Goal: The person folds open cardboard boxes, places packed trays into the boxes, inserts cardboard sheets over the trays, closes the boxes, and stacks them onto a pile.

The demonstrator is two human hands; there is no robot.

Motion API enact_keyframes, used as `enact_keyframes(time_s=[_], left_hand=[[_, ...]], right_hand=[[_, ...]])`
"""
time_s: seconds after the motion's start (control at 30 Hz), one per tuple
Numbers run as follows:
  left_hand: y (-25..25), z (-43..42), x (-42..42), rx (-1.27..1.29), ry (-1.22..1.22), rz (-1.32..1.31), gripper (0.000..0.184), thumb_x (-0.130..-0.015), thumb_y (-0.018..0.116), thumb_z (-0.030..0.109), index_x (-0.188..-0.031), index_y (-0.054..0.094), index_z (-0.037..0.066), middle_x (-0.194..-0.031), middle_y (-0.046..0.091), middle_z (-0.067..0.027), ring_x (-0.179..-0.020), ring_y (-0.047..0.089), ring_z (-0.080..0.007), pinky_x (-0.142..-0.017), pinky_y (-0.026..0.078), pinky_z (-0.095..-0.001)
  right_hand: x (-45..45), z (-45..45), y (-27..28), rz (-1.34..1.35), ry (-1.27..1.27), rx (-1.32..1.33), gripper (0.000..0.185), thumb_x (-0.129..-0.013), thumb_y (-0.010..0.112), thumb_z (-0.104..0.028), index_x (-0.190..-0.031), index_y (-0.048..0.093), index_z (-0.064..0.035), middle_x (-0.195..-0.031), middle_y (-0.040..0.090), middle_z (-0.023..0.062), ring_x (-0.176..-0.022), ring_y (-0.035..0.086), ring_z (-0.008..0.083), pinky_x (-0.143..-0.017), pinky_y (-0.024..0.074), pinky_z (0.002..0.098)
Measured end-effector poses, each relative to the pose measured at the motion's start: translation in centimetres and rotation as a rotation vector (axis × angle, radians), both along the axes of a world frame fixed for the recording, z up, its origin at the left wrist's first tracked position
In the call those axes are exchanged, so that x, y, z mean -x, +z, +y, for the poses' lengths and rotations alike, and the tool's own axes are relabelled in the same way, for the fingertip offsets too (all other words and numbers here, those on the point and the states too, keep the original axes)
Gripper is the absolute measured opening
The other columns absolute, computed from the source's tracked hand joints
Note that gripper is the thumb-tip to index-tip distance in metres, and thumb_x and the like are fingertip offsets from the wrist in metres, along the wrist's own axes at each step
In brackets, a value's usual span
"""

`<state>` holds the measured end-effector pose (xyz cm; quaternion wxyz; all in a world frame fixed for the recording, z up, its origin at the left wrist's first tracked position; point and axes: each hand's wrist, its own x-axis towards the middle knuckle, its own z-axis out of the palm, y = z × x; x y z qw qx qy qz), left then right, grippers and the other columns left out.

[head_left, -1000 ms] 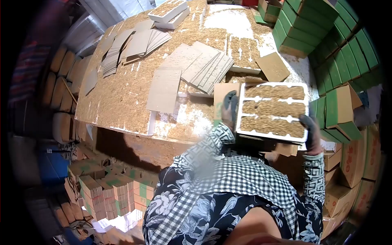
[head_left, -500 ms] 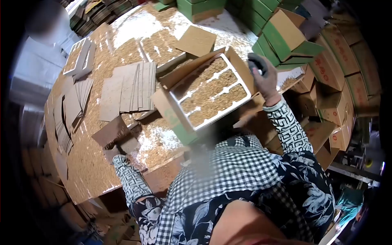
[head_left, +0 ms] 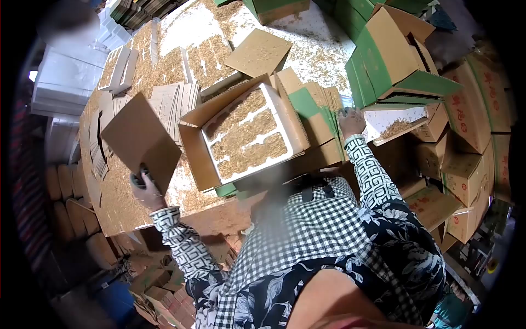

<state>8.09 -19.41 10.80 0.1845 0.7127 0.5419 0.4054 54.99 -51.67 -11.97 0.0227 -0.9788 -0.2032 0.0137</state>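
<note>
My left hand (head_left: 147,189) is closed on the lower edge of a brown cardboard sheet (head_left: 139,137), held up tilted left of an open carton (head_left: 193,156). Inside the carton sits a white foam tray (head_left: 276,143), its compartments covered with loose tan, husk-like material. To the right of the carton, my right hand (head_left: 350,122) has its fingers curled, beside folded green-and-brown cardboard (head_left: 315,118). Whatever those fingers hold, if anything, is hidden; a pale bluish bit shows just above them.
Flat cardboard pieces (head_left: 183,104) lie behind the raised sheet. Another foam tray (head_left: 116,68) stands at the far left of the husk-strewn table (head_left: 123,211). Green cartons (head_left: 378,66) rise at the right, with brown boxes (head_left: 463,164) stacked beyond. A loose cardboard sheet (head_left: 258,53) lies behind the carton.
My left hand has raised a cardboard sheet from low at the table's edge. My right hand has left the carton's side and curled its fingers. The carton appears turned and farther left.
</note>
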Motion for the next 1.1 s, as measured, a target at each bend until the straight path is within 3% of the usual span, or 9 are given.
enact_keyframes(time_s=[0.13,0.23,0.33,0.4,0.5,0.63,0.83,1.03,1.1], left_hand=[[-1.8,-4.1,-2.9,-0.039,-0.045,-0.05,0.03,-0.09,0.055,0.008,-0.118,0.054,-0.005,-0.106,0.061,-0.016,-0.092,0.06,-0.0226,-0.08,0.049,-0.0323],[-0.2,-6.2,-4.0,-0.244,-0.066,-0.002,0.031,-0.088,0.056,0.006,-0.117,0.055,-0.005,-0.108,0.057,-0.0163,-0.095,0.058,-0.0248,-0.08,0.048,-0.0341],[2.1,-8.4,-5.6,-0.507,0.035,0.062,0.023,-0.088,0.061,0.008,-0.106,0.058,-0.004,-0.099,0.058,-0.0121,-0.089,0.057,-0.0211,-0.077,0.047,-0.0303],[3.4,-8.2,-7.6,-0.618,-0.338,0.09,0.022,-0.083,0.066,0.011,-0.101,0.061,0.001,-0.095,0.062,-0.0114,-0.085,0.058,-0.0218,-0.073,0.048,-0.0349],[5.3,-9.0,-10.5,-0.317,-0.809,0.729,0.035,-0.066,0.073,0.014,-0.1,0.062,0.011,-0.094,0.061,-0.0107,-0.089,0.059,-0.0284,-0.081,0.045,-0.0411],[1.5,-9.3,-10.6,-0.144,-0.982,0.754,0.042,-0.066,0.075,0.021,-0.104,0.061,0.014,-0.099,0.062,-0.0087,-0.091,0.06,-0.0285,-0.084,0.046,-0.0422],[-0.2,-9.4,-9.4,0.008,-1.145,0.808,0.037,-0.077,0.068,0.031,-0.105,0.058,0.01,-0.097,0.061,-0.0131,-0.089,0.06,-0.0305,-0.078,0.049,-0.0409],[-1.1,-5.4,-10.0,0.9,-1.445,0.542,0.052,-0.084,0.063,0.031,-0.127,0.049,0.005,-0.109,0.06,-0.0177,-0.102,0.058,-0.0299,-0.089,0.047,-0.0375],[3.5,-7.0,-8.9,0.49,-1.463,0.561,0.042,-0.087,0.06,0.025,-0.123,0.054,0.003,-0.11,0.062,-0.0164,-0.099,0.061,-0.0256,-0.088,0.048,-0.0334]], right_hand=[[-1.7,-0.4,0.8,0.182,0.061,-0.041,0.033,-0.081,0.061,-0.03,-0.107,0.063,-0.008,-0.111,0.061,0.0116,-0.101,0.06,0.0277,-0.086,0.048,0.0386],[-1.1,-0.4,5.1,0.068,0.091,-0.573,0.024,-0.081,0.06,-0.016,-0.103,0.065,-0.0083,-0.102,0.064,0.0111,-0.094,0.062,0.0293,-0.081,0.0492,0.0371],[4.8,3.9,17.4,-0.136,0.642,-1.214,0.026,-0.07,0.064,-0.009,-0.095,0.066,-0.0033,-0.09,0.063,0.0124,-0.078,0.059,0.032,-0.067,0.049,0.0395],[7.5,7.9,22.7,-0.075,1.28,-1.031,0.021,-0.069,0.066,-0.014,-0.089,0.066,-0.0065,-0.09,0.06,0.0116,-0.077,0.058,0.0293,-0.07,0.0462,0.037],[10.4,10.3,25.8,-0.122,1.341,-0.072,0.018,-0.073,0.066,-0.017,-0.09,0.066,-0.0106,-0.102,0.057,0.007,-0.094,0.058,0.0263,-0.086,0.0444,0.0379],[9.1,7.8,31.1,0.232,1.006,-0.739,0.024,-0.076,0.064,-0.016,-0.098,0.066,-0.0067,-0.095,0.062,0.0108,-0.085,0.062,0.0284,-0.075,0.0499,0.0363],[17.5,12.2,25.5,0.213,1.225,-0.088,0.037,-0.076,0.068,-0.038,-0.096,0.062,-0.0074,-0.099,0.056,0.0165,-0.089,0.06,0.0334,-0.078,0.0484,0.0429],[15.5,15.6,21.6,0.402,1.237,0.257,0.069,-0.065,0.074,-0.046,-0.113,0.052,-0.0012,-0.111,0.054,0.025,-0.098,0.057,0.0382,-0.084,0.0487,0.0413],[15.4,14.8,22.5,0.397,1.131,0.274,0.057,-0.069,0.072,-0.043,-0.105,0.058,-0.001,-0.105,0.057,0.0256,-0.099,0.058,0.0371,-0.084,0.0482,0.0422]])
